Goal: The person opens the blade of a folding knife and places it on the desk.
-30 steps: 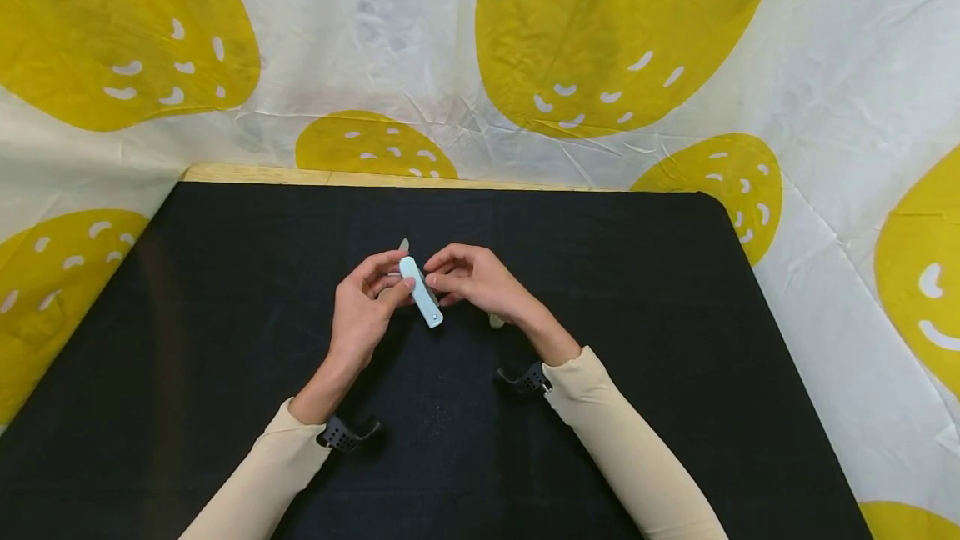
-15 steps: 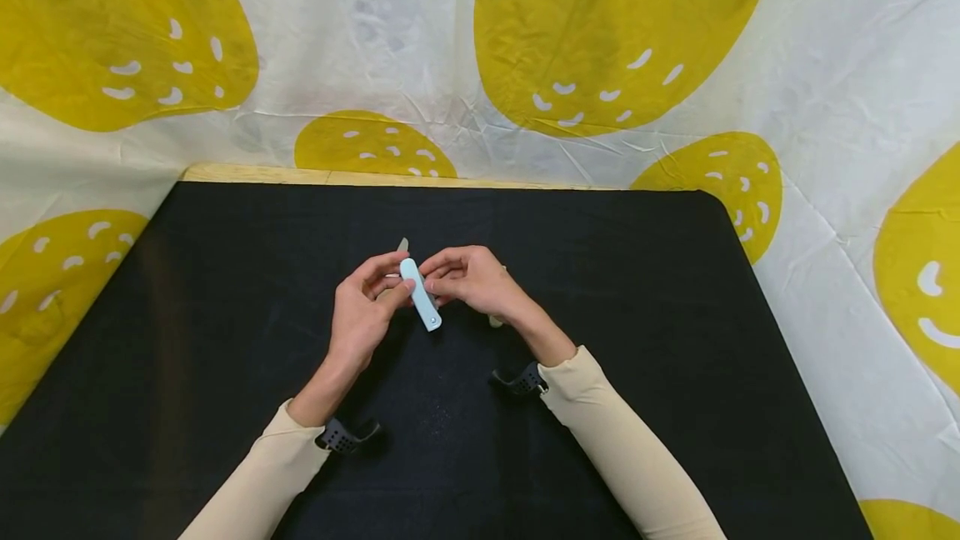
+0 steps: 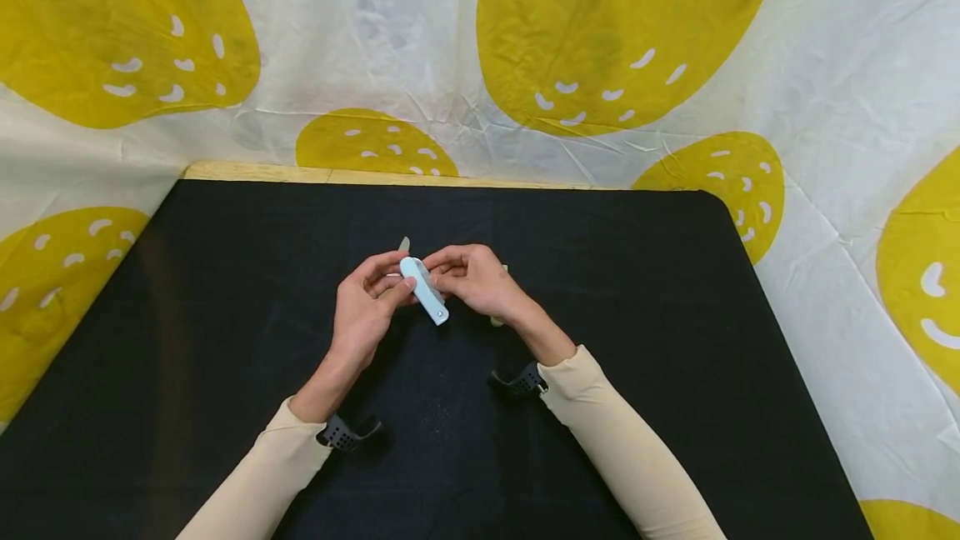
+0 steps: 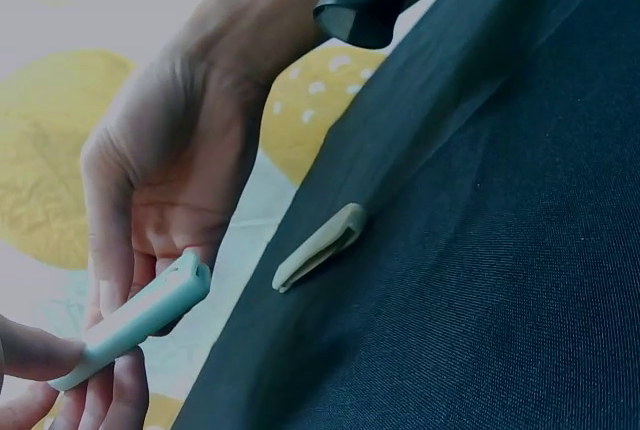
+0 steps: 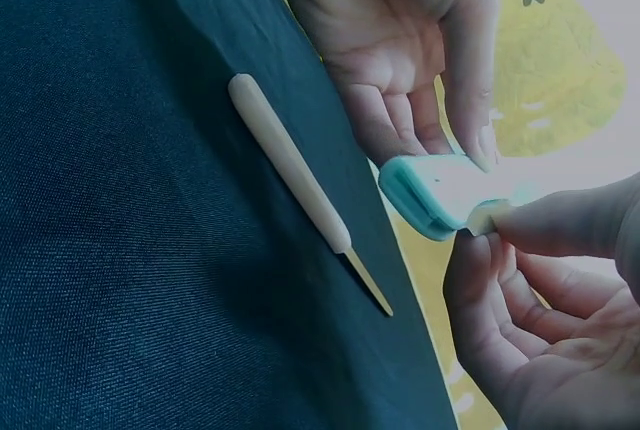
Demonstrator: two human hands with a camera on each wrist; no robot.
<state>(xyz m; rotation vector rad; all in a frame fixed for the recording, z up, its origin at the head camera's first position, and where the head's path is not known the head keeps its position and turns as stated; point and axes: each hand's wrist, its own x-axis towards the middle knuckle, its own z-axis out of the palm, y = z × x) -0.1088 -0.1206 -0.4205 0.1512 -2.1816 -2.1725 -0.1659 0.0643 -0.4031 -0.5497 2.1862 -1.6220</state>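
My left hand (image 3: 363,307) grips a light blue folding knife (image 3: 424,292) by its handle, thumb on the near face. My right hand (image 3: 480,282) pinches the thin metal blade (image 5: 482,218) along the handle's edge between thumb and fingertips. In the left wrist view the folding knife (image 4: 140,325) is held above the table, its far end by the right fingers. A second knife (image 5: 290,165) with a beige handle and narrow blade lies behind my left hand. Behind my right hand lies a beige slotted piece (image 4: 318,248), perhaps a closed folding knife.
A black cloth (image 3: 637,273) covers the table, with a pale wooden strip (image 3: 255,173) along its far edge. A white sheet (image 3: 390,23) with yellow fruit shapes hangs behind. Both wrists wear dark straps (image 3: 348,434).
The light blue folding knife has turned slightly, its lower end swinging a little to the right. More of its grey edge shows beside my right fingertips. Both arms stay nearly still.
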